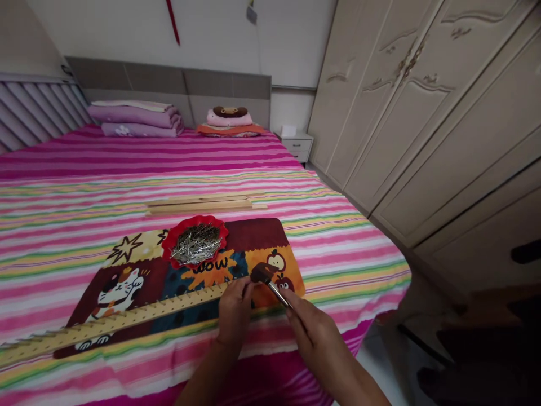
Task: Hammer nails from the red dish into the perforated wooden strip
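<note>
My right hand point(315, 332) is wrapped round the metal handle of a hammer point(279, 294), its dark head point(262, 273) just beside my left fingertips. My left hand point(235, 313) is closed in a pinch at the right end of a long wooden strip point(169, 308); what the fingertips hold, if anything, is hidden. Nails stick up in a row along the strip, which has dotted marks on its front side. Beneath it lies a patterned mat point(262, 232). Behind the strip, a red scalloped bowl point(166, 251) on the mat holds many loose nails point(196, 243).
Several bare wooden strips point(203, 206) lie on the striped bedspread point(338, 242) behind the mat. Folded bedding point(135, 119) rests by the headboard point(160, 84). A nightstand point(298, 145) and a tall wardrobe point(406, 113) stand to the right, past the bed's edge.
</note>
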The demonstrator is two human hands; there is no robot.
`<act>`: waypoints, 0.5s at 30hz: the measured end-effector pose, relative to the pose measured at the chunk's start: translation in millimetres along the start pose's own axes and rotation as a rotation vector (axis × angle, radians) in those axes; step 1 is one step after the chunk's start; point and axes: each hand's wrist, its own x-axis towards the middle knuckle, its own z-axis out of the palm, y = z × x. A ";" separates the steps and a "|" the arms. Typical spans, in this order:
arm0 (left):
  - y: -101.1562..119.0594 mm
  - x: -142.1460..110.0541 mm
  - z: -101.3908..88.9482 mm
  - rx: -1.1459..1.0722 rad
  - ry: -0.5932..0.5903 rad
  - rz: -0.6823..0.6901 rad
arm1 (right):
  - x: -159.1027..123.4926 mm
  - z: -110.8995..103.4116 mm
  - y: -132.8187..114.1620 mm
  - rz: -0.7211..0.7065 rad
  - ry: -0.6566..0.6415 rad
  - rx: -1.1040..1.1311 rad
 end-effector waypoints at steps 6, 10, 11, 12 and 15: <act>-6.9 -0.1 -0.6 0.036 0.015 0.050 | 11.0 4.2 -11.7 -0.014 -0.040 -0.109; -7.7 -0.1 -1.6 0.023 0.001 0.020 | 8.8 7.9 -11.2 0.023 -0.082 -0.113; -7.2 0.1 -2.1 0.026 -0.006 0.010 | 6.8 7.8 -11.8 0.019 -0.067 -0.083; -6.4 0.3 -2.6 0.033 -0.013 0.000 | 4.1 7.2 -13.0 0.015 -0.046 -0.045; -3.6 -0.2 -4.6 0.020 -0.026 -0.014 | -9.6 3.7 -15.8 0.053 0.009 0.081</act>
